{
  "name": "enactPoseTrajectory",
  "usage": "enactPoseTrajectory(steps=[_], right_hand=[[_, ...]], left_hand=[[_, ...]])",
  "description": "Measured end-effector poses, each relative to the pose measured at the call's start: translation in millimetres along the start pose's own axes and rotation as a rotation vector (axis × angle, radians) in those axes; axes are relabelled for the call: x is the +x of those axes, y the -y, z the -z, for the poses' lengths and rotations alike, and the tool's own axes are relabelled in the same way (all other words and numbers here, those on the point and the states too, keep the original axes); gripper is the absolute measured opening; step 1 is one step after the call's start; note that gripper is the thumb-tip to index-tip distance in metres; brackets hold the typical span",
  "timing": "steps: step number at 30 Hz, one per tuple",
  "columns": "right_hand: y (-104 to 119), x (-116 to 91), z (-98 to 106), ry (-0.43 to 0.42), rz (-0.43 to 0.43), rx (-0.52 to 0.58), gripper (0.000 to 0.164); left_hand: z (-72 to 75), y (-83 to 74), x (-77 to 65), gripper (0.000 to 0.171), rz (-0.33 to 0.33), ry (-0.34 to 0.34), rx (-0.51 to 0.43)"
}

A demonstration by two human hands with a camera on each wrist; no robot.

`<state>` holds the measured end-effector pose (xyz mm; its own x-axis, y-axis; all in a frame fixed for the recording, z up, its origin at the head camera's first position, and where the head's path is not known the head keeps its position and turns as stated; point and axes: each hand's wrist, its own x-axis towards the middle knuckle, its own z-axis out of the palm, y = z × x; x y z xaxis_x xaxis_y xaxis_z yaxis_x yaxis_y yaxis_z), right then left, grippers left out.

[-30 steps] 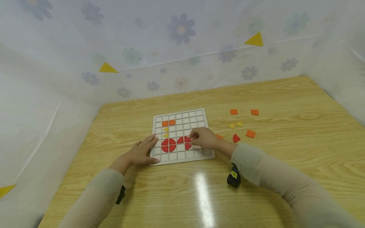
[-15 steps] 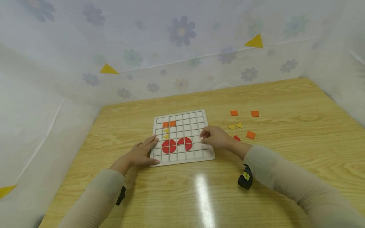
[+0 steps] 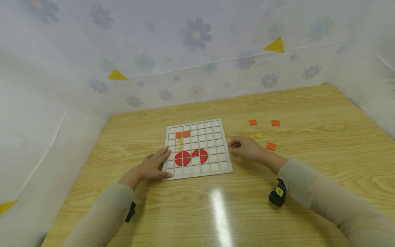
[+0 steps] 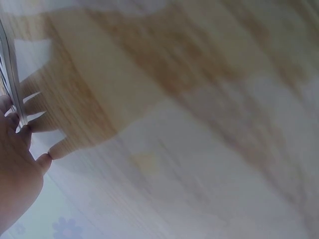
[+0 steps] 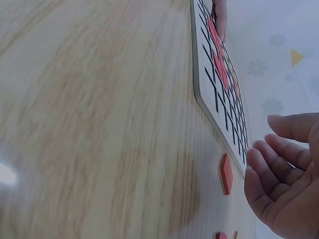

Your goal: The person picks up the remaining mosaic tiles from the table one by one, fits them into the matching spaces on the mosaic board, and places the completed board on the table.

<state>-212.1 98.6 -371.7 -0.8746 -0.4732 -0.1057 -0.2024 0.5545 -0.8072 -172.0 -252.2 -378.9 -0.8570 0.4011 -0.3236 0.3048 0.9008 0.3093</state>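
A white grid board (image 3: 216, 137) lies on the wooden table. Set in its cells are two orange squares (image 3: 182, 134), two yellow triangles (image 3: 179, 141), a full red circle (image 3: 182, 158) of quarter pieces and a three-quarter red circle (image 3: 203, 156). My left hand (image 3: 151, 166) rests spread on the board's left edge, thumb at its lower corner. Just off the right edge hovers my right hand (image 3: 248, 149), fingers loosely bent around nothing. In the right wrist view an orange square (image 5: 227, 174) lies beneath that hand, and a red piece (image 5: 221, 235) shows at the bottom.
Right of the board lie loose orange squares (image 3: 271, 146) and yellow triangles (image 3: 258, 136), one partly covered by my right hand. A flower-printed white sheet (image 3: 216, 79) encloses the table's back and sides, with yellow triangles (image 3: 275, 45) on it.
My right hand has left the red pieces on the board and moved right, past the board's edge, now covering the loose red piece in the head view. My left hand stays put.
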Motion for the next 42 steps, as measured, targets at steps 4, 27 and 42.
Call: enactPoseTrajectory(steps=[4,27,42], right_hand=[[-6,-4,7,-0.011,-0.016,0.002,0.021],[-30,-25,39,-0.031,-0.091,-0.025,0.029],[-43,-33,45,-0.019,-0.096,0.008,0.028]], left_hand=[[0.5,-0.1,0.0,0.091,-0.005,-0.002,0.006],[1.7,-0.3,-0.6,0.091,-0.011,-0.001,0.001],[-0.5,2.1,0.8,0.092,-0.005,0.002,0.006]])
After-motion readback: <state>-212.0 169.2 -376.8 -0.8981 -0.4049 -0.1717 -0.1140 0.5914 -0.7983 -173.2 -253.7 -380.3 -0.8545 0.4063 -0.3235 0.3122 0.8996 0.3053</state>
